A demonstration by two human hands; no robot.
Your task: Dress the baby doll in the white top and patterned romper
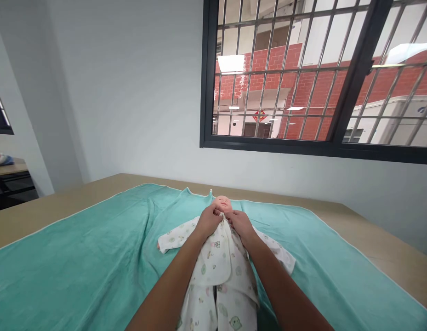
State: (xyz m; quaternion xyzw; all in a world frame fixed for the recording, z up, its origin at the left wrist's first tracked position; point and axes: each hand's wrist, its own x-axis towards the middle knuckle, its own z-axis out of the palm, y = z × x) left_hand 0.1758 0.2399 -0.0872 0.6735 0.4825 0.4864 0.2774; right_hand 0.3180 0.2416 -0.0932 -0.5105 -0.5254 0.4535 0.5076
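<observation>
A baby doll (pixel 223 202) lies on its back on a teal blanket (pixel 96 248), head toward the wall. It wears a white printed romper (pixel 216 262) with small animal motifs. My left hand (pixel 209 219) and my right hand (pixel 239 224) meet at the doll's neck. Both are closed, pinching the romper's collar just under the chin. My forearms run up from the bottom edge over the doll's body and hide part of its chest and legs.
The blanket covers a tan table (pixel 375 239) that stands against a grey wall. A barred window (pixel 316 78) is above at the right. A dark desk (pixel 9 179) with something on it stands at the far left.
</observation>
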